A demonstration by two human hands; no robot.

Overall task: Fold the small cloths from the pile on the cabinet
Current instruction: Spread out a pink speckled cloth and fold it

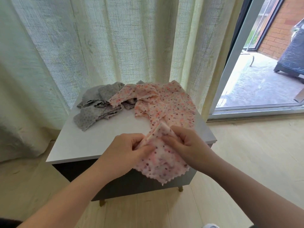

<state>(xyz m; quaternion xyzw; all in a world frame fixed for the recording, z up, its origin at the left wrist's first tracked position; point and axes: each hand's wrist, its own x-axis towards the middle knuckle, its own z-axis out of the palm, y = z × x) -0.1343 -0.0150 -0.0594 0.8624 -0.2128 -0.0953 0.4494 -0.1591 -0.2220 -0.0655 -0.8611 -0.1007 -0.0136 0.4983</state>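
Closest to the camera, above the front edge of the cabinet, both hands work one pink spotted cloth (162,159) held up off the top. The left hand (126,151) pinches the cloth's left edge between thumb and curled fingers, the fabric bunched into a narrow ridge where it is gripped. The right hand (189,143) grasps the cloth's upper right part, its thumb pressed onto the fabric and its fingers tucked behind. Between the two hands the cloth rises to a small peak, and below them it hangs loose, its scalloped lower edge dropping in front of the cabinet's dark grey face. The hands are just beside each other, almost touching across the fabric. Beyond them lies the cabinet (85,142), a low piece with a white top and short wooden legs, standing on a pale wood floor (246,145). Farther back on the right of the top sits a rumpled heap of pink spotted cloths (166,104), its near end reaching almost to the held cloth. To its left, touching it at the back, lies a heap of grey dotted cloths (97,109), loosely layered. Behind the cabinet hangs a pale green curtain (98,38), and on the far right a glass door (256,74) gives onto a paved yard.
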